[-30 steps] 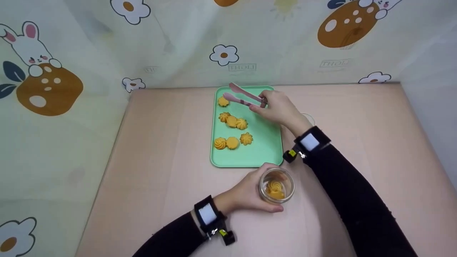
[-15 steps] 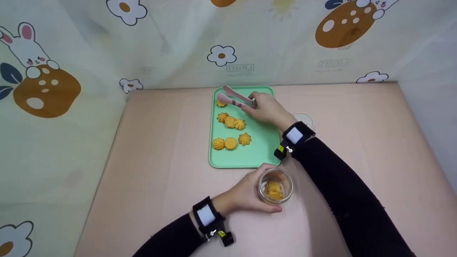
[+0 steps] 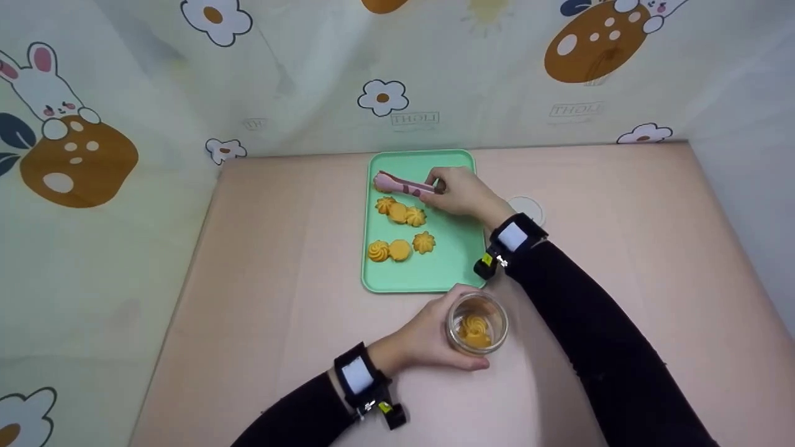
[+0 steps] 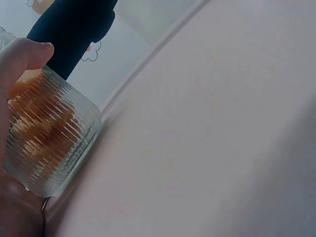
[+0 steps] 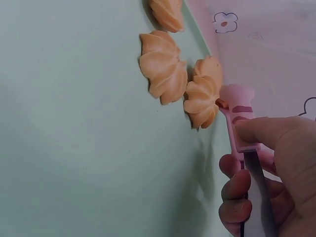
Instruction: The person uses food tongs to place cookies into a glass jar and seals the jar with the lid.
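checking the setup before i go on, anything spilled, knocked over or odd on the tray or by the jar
Nothing stands out. The cookies sit in loose groups on the green tray, none on the table. The jar stands upright in the left hand with cookies inside. The right hand holds pink tongs over the tray's far end.

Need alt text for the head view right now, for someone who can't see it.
Seen from above, a right hand holds pink tongs closed at the far end of a green tray bearing six orange cookies. Nearer, the left hand grips a glass jar with cookies inside, standing on a pink table.
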### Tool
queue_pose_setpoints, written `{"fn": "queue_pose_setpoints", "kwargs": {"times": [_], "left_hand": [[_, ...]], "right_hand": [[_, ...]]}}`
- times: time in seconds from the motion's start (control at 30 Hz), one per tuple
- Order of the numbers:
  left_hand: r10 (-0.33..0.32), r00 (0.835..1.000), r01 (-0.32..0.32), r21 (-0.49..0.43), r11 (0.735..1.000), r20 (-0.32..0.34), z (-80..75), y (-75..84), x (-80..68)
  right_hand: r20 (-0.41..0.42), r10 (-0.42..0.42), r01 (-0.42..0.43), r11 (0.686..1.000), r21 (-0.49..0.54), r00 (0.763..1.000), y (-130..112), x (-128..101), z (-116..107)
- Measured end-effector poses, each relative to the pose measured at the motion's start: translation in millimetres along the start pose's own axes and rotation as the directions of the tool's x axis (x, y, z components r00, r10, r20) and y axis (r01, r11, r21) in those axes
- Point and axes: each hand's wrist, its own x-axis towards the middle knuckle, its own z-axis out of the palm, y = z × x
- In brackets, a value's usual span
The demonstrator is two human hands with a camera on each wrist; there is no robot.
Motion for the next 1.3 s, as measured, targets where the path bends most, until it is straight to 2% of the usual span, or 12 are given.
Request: {"fn": "queue_pose_setpoints", "kwargs": {"times": [0.23,0.47,0.67,0.83,1.13,1.3], "left_hand": [[0.003,1.000,-0.003,0.006,1.000,0.000,0.4,-1.3,0.0],[0.013,1.000,-0.013,0.001,1.000,0.004,0.2,-2.1,-0.5],[0.017,1.000,-0.017,-0.006,1.000,0.004,0.7,-2.5,-0.6],[0.015,1.000,-0.015,0.001,1.000,0.007,-0.1,-3.5,-1.5],[-0.011,1.000,0.011,-0.016,1.000,0.011,-1.0,-3.1,-1.7],[0.001,1.000,0.000,-0.026,1.000,0.015,1.2,-2.3,-1.2]], "right_hand": [[-0.049,-0.030,0.028,0.999,-0.041,0.998,-1,-4,3],[-0.094,-0.001,-0.008,0.995,-0.101,0.996,-3,-10,7],[-0.121,-0.002,-0.013,0.993,-0.115,0.993,-1,-23,-1],[-0.155,-0.005,-0.009,0.996,-0.088,0.988,3,-44,-8],[-0.265,-0.103,0.093,0.994,-0.049,0.959,2,-92,-34],[-0.297,-0.091,0.090,0.996,-0.019,0.950,-5,-126,-53]]}}
